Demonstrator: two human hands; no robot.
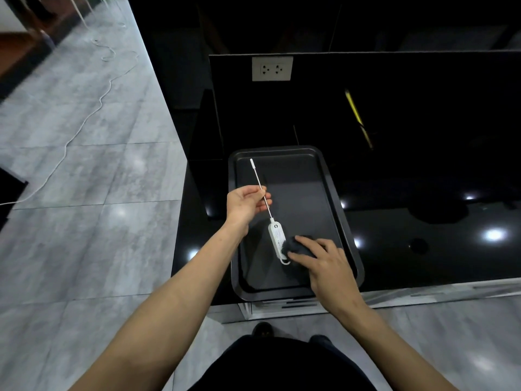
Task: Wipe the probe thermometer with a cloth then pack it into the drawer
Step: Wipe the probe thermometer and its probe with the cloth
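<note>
A white probe thermometer point(276, 235) with a long thin probe hangs over a dark baking tray point(332, 193). My left hand point(246, 203) pinches the probe shaft about midway, the tip pointing away and to the left. A dark cloth point(300, 245) is bunched against the right side of the thermometer's white body. My right hand point(324, 263) presses on that cloth with its fingers curled over it. No drawer shows clearly; white fronts run under the counter's front edge.
The tray sits at the left front corner of a glossy black counter point(423, 221). A white double socket point(272, 69) is on the back panel. A yellow object point(358, 117) lies farther back. Grey tiled floor with a white cable point(84, 125) lies to the left.
</note>
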